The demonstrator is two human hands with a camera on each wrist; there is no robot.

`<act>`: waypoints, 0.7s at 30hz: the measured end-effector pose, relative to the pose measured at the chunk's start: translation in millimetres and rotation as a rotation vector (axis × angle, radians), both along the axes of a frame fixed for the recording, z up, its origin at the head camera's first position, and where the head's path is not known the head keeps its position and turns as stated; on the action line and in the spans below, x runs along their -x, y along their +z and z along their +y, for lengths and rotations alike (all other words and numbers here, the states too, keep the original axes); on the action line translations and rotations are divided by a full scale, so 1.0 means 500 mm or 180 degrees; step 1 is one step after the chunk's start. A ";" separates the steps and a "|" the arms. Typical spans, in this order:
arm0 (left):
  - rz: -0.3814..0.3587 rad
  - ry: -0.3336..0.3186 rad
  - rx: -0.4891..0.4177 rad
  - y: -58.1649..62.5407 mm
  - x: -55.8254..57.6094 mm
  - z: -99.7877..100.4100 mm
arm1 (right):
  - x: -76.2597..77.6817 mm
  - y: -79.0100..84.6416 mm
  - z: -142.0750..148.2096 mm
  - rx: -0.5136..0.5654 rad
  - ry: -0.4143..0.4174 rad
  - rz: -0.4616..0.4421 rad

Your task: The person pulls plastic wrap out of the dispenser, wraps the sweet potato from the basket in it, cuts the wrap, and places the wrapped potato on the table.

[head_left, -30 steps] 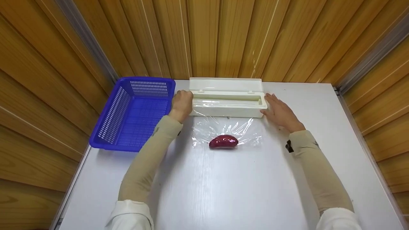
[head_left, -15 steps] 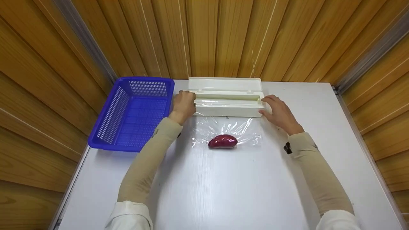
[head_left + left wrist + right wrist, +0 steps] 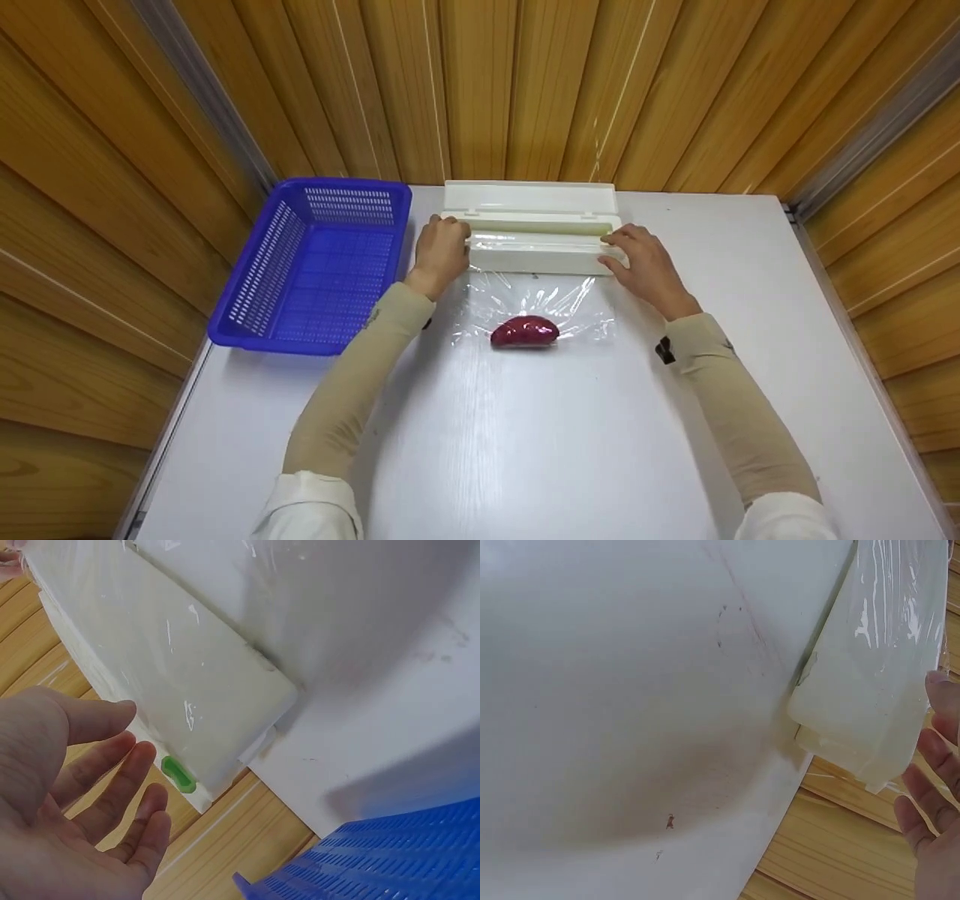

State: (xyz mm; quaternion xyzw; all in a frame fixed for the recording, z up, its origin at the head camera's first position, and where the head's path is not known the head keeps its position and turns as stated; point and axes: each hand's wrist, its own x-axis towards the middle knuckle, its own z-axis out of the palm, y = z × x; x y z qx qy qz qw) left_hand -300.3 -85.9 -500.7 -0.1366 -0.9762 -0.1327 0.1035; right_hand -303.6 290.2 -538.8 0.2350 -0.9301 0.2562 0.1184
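A white cling film box stands at the back of the table with its lid raised. A roll of film lies inside, and a clear sheet hangs out over the front onto the table. On or under that sheet rests a red-purple sweet potato; which cannot be told. At the box's left end is my left hand, fingers loosely bent, near a green slider. My right hand is at the right end, thumb and fingers spread apart, fingertips by the box edge.
A blue plastic basket with slotted walls stands on the left of the white table. Wood-panelled walls close in the back and both sides.
Both hands have shifted inward along the box, the left to the right and the right to the left. Box, film sheet and sweet potato stay put.
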 end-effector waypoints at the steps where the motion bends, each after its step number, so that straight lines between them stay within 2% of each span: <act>1: 0.0010 0.0002 0.0002 -0.002 0.000 0.000 | 0.000 -0.001 -0.002 0.0003 0.0010 0.0032; 14: 0.0164 -0.0056 0.0034 -0.013 -0.004 0.009 | 0.002 -0.006 -0.020 0.0095 0.0091 0.0462; 21: 0.0190 -0.0057 0.0035 -0.019 -0.003 0.010 | -0.001 -0.005 -0.022 0.0121 0.0089 0.0475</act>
